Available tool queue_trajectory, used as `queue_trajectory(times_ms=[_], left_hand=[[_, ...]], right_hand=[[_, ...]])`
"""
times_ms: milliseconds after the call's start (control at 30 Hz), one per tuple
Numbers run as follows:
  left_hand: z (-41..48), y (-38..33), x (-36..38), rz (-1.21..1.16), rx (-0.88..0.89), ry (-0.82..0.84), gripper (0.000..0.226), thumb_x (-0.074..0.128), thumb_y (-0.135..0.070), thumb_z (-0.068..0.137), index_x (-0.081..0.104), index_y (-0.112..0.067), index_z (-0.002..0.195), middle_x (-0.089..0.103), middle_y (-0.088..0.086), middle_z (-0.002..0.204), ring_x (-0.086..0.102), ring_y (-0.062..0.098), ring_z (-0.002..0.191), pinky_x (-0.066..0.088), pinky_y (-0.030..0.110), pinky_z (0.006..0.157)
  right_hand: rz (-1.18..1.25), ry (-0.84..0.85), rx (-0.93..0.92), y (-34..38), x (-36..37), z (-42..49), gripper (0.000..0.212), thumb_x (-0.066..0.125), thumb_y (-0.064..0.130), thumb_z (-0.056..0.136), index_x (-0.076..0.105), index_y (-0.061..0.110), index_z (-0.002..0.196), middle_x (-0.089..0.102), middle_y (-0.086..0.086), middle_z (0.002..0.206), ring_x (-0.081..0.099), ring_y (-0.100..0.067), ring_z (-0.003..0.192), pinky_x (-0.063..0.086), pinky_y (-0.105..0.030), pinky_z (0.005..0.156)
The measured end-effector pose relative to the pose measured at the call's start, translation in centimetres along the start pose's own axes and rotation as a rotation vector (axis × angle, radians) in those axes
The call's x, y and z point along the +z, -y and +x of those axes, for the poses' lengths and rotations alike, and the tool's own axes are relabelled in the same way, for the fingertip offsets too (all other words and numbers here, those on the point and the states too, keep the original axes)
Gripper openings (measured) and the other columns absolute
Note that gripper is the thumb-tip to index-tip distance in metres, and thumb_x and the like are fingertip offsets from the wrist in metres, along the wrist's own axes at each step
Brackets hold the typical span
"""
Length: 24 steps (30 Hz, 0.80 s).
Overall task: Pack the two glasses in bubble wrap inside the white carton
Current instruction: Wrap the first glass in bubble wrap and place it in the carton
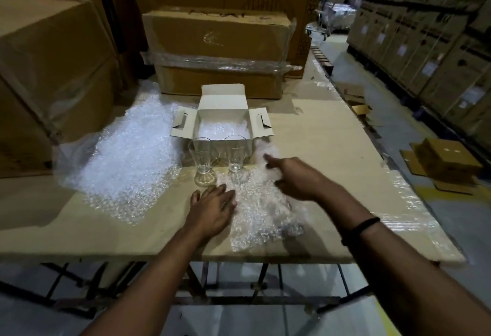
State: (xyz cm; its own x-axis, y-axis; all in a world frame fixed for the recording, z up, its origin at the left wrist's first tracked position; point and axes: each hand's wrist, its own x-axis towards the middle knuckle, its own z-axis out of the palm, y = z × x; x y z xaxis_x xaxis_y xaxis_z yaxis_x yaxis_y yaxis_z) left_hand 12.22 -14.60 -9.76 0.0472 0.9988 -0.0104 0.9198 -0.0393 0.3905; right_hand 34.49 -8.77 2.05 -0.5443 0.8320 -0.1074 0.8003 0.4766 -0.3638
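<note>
Head view | left hand [212,208] is laid flat at bubble wrap [260,218] edge, fingers straight | right hand [295,176] is blurred, fingers cannot be told | footed glass [203,160] and second glass [235,155] are stood before white carton [223,115]

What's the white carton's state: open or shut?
Open. The white carton has its back flap up and side flaps spread outward, with bubble wrap visible inside.

Bench [332,136] is carrying two clear glasses [203,161] [236,153], one open white carton [222,103] and three lots of bubble wrap, namely one large sheet [125,155] at left, one crumpled piece [260,210] at front and one lining [223,129] in the carton; two hands, left hand [212,208] and right hand [295,176], are showing.
</note>
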Motion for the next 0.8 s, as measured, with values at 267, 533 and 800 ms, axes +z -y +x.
queue_trajectory(times_ms=[267,533,800], left_hand=[[0.8,2.9,-0.4,-0.406,-0.042,-0.317,0.037,0.054,-0.010,0.094,0.063,-0.017,0.129,0.063,0.007,0.131,0.059,0.024,0.119,0.046,0.036,0.103],[0.9,2.5,-1.1,0.013,0.070,-0.071,0.048,0.028,-0.060,0.096,0.049,-0.045,0.137,0.035,-0.003,0.155,0.026,0.022,0.143,0.019,0.047,0.112],[0.3,2.3,-0.9,0.059,0.251,0.040,0.066,0.022,-0.065,0.094,0.019,-0.038,0.154,0.006,-0.004,0.164,0.005,0.014,0.150,0.000,0.043,0.119]], right_hand=[[-0.103,0.266,-0.038,6.8,7.0,1.3,0.081,0.057,0.034,0.095,0.004,0.018,0.155,0.044,-0.014,0.146,0.046,-0.031,0.127,0.042,-0.037,0.095],[-0.054,-0.117,0.072,0.6,7.4,0.7,0.055,0.041,0.047,0.099,0.034,0.023,0.149,0.033,-0.001,0.156,0.032,-0.021,0.142,0.029,-0.035,0.113],[-0.193,0.044,0.155,-2.6,11.6,-0.6,0.088,-0.003,0.077,0.081,-0.002,0.030,0.154,-0.010,0.007,0.161,-0.011,-0.014,0.148,-0.006,-0.043,0.118]])
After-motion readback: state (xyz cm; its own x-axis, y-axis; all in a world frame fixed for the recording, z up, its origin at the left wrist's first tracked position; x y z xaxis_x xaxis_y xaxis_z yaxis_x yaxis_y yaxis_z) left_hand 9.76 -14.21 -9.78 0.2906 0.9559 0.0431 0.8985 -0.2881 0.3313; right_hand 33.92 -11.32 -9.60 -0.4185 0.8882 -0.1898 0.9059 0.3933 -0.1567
